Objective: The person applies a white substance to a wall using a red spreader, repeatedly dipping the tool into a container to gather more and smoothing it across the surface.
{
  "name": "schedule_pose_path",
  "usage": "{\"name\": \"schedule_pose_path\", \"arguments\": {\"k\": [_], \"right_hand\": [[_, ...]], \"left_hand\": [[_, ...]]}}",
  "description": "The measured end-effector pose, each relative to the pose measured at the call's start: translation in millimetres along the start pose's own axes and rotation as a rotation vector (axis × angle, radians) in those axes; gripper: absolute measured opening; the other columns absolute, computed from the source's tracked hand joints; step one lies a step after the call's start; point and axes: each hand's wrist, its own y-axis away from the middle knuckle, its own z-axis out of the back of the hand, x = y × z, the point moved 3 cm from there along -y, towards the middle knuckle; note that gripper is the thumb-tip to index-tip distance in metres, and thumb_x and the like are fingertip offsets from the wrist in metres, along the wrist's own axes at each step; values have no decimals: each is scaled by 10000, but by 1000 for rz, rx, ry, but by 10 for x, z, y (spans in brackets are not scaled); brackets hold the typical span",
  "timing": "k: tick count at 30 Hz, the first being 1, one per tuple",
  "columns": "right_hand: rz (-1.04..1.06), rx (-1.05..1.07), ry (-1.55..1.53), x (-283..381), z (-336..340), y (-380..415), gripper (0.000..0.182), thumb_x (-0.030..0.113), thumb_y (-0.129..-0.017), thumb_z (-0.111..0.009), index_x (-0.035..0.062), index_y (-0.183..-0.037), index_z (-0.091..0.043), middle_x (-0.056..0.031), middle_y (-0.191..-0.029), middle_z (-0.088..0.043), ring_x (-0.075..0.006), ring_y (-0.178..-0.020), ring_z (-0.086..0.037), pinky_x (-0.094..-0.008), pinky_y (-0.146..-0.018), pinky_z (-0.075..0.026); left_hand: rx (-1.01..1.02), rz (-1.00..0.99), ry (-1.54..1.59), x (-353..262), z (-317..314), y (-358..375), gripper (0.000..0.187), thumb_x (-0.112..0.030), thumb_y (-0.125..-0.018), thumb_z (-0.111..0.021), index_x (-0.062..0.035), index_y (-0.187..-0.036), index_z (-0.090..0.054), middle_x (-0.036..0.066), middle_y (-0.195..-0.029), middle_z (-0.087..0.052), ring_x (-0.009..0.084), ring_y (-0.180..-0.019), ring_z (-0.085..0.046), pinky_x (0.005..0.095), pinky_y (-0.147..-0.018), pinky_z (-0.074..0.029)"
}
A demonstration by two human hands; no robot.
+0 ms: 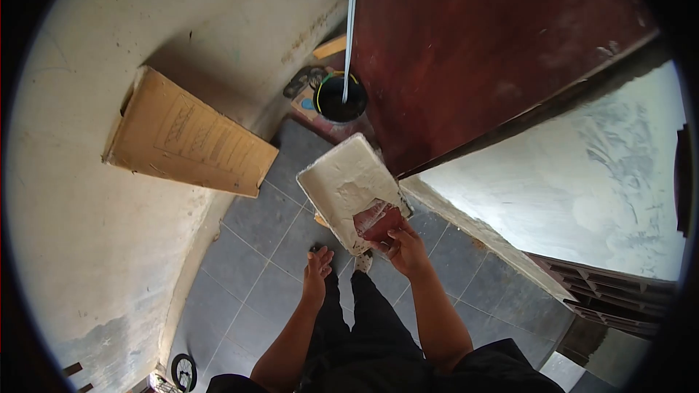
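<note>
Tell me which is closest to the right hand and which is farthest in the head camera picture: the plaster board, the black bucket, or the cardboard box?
Measured from the right hand:
1. The plaster board, gripped by its fingers at the near edge.
2. The black bucket, on the floor beyond the board, by the red door.
3. The cardboard box, far off to the left, leaning against the wall.
</note>
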Motion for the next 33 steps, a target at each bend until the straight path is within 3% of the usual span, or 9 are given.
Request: {"name": "schedule_pose_path", "arguments": {"k": [2, 6, 7, 9, 11, 22, 27, 29, 33], "right_hand": [[42, 30, -40, 191, -235, 172, 414, 28, -1005, -508, 31, -1419, -511, -149, -1331, -631, -328, -1193, -662, -512, -1014, -589], [147, 89, -107, 517, -665, 495, 384, 123, -1059, -491, 59, -1438, -502, -144, -1361, -622, -324, -1230, -640, -480, -1037, -565], [150, 93, -144, 623, -841, 616, 390, 194, -1084, -473, 64, -1451, -487, -139, -1368, -619, -321, -1239, -634, -479, -1035, -557], [197, 108, -126, 769, -1042, 741, 465, 390, -1123, -412, 84, -1471, -461, -125, -1383, -610, -309, -1253, -622, -476, -1037, -533], [253, 119, -139, 902, -1213, 868, 460, 394, -1123, -412, 86, -1460, -467, -124, -1376, -614, -303, -1250, -623, -479, -1039, -532], [489, 118, -237, 973, -1460, 1402, 429, 407, -1120, -387, 118, -1411, -510, -117, -1333, -639, -292, -1226, -631, -497, -991, -561], [524, 244, -329, 1175, -1436, 1637, 548, 508, -1098, -349, 120, -1456, -494, -132, -1409, -615, -320, -1285, -610, -524, -1047, -526], [555, 270, -337, 1292, -1417, 1732, 562, 531, -1093, -342, 136, -1462, -498, -131, -1426, -608, -319, -1297, -603, -516, -1047, -524], [649, 190, -296, 1611, -1263, 1950, 553, 545, -1090, -324, 179, -1454, -523, -110, -1452, -596, -317, -1338, -570, -538, -1057, -508]], "left_hand": [[53, -149, 3, -464, -245, 183, 964, -782, -1011, -226, -4, -1553, -403, 198, -1520, -525, 328, -1465, -434, 494, -1182, -322], [86, -393, -59, -1227, -699, 507, 735, -600, -1082, -394, 21, -1440, -555, 178, -1431, -606, 283, -1370, -544, 434, -1118, -427], [86, -487, -31, -1359, -758, 545, 517, -407, -1087, -542, 22, -1365, -619, 162, -1355, -657, 246, -1269, -616, 383, -1050, -493], [116, -577, -93, -1767, -961, 826, 451, -336, -1071, -588, 19, -1347, -628, 155, -1329, -669, 234, -1228, -637, 368, -1027, -510], [114, -719, -113, -2010, -1107, 974, 323, -156, -1008, -695, 10, -1283, -658, 132, -1242, -703, 204, -1116, -685, 327, -949, -554], [230, -765, -189, -2463, -1330, 1426, 293, -133, -1006, -686, 26, -1251, -661, 110, -1172, -710, 175, -1041, -700, 310, -925, -569], [360, -914, -161, -2549, -1625, 1567, 253, -126, -1022, -657, 28, -1222, -651, 116, -1171, -706, 165, -1028, -695, 298, -905, -561], [573, -611, -100, -2571, -1800, 1700, 223, -114, -1027, -638, 17, -1207, -644, 117, -1191, -699, 167, -1052, -686, 295, -886, -550], [495, -973, -292, -2559, -2221, 1609, 212, -131, -1008, -660, -4, -1178, -667, 116, -1170, -709, 179, -1040, -687, 315, -890, -540]]}}
